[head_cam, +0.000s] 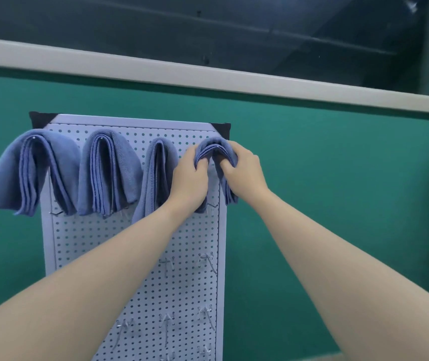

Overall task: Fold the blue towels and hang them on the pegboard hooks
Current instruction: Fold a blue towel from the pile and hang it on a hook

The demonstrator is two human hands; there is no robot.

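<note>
A white pegboard [135, 256] stands against a green wall. Three folded blue towels hang over hooks along its top row: one at the left [26, 173], one in the middle [109, 173], one further right [156, 178]. A fourth folded blue towel [214, 148] is draped over the top right hook. My left hand [190, 178] pinches its left fold and my right hand [244, 170] grips its right fold, fingers curled under the cloth. The hook under this towel is hidden.
Several bare metal hooks [166, 264] stick out of the pegboard's lower rows. A white window sill [208, 74] runs above the green wall [338, 178], with dark glass behind it.
</note>
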